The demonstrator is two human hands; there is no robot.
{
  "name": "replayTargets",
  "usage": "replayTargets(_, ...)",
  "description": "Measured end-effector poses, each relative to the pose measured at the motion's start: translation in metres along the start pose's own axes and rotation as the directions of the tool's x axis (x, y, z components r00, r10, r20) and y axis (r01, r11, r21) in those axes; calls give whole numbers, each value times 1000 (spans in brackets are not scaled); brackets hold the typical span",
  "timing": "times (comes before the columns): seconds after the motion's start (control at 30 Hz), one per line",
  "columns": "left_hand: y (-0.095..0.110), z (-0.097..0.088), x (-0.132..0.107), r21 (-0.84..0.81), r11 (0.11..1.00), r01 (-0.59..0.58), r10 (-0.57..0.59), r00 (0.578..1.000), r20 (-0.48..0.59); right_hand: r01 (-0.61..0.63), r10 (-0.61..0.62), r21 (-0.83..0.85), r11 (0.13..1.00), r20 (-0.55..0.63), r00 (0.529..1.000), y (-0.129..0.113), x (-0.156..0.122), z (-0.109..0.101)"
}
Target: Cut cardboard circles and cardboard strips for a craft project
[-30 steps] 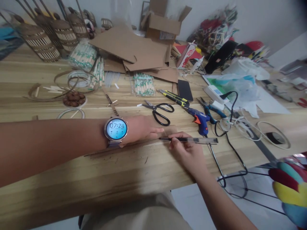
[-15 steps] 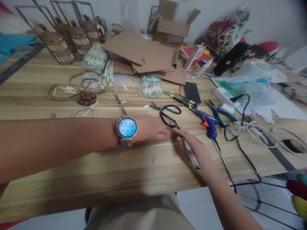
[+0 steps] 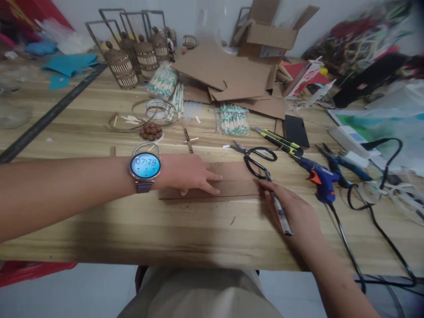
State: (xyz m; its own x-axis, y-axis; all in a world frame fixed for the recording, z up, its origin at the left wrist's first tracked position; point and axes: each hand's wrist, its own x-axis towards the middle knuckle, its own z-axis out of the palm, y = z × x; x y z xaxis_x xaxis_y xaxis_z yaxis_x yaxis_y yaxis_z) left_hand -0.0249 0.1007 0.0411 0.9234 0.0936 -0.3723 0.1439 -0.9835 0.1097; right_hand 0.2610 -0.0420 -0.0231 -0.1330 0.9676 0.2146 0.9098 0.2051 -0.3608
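My left hand, with a watch on its wrist, lies on a flat brown cardboard strip, fingers spread. A dark line runs along the strip near its front edge. Between the fingers of my right hand is a slim pen, slanted, its far end close to the strip's right end. Black-handled scissors lie just beyond that pen, one handle loop over the cardboard or at its edge.
Right of my hands lie a utility knife, a blue glue gun with its cord, pliers and a dark phone. Behind are cardboard sheets, packets of sticks, brown balls and small lantern-like cages.
The view has turned left, so the table's things sit further right. My left hand has slid left along the cardboard, uncovering more of it. The pen remains in my right hand.
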Motion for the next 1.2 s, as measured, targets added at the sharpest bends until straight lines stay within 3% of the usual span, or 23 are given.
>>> replayTargets(0.23, 0, 4, -10, 65, 998, -1, -3, 998, 64, 4, -4, -68, 998, 1, 1000, -7, 2, -1)
replayTargets(0.43, -8, 10, -10, 80, 996, -34, 33, 999, 12, 67, -67, -48, 997, 6, 998, -8, 2, -10)
replayTargets(0.6, -12, 11, -6, 58, 997, -47, 47, 999, 5, 103, -85, 104, 989, -166, 982, -32, 6, -9)
replayTargets(0.67, -11, 9, -5, 73, 996, -43, 40, 998, 45, 114, -62, 275, 955, -190, 980, -53, 9, -3)
replayTargets(0.73, -10, 5, -4, 94, 995, -41, 33, 996, 82, 60, -19, 471, 880, -91, 996, -80, 14, 6)
replayTargets(0.83, -9, 2, -5, 73, 997, -25, 19, 996, 88, -15, -15, 624, 781, 43, 999, -117, 25, 26)
replayTargets(1.0, -11, 6, -8, 52, 998, -32, 32, 999, -1, 79, -86, 723, 686, -27, 996, -154, 42, 63)
replayTargets(1.1, -12, 11, -10, -3, 999, -38, 38, 994, -101, 131, -141, 728, 673, -47, 989, -161, 46, 76)
replayTargets(1.2, -12, 13, -11, -44, 998, -39, 33, 991, -128, 142, -158, 717, 683, -45, 986, -163, 45, 82)
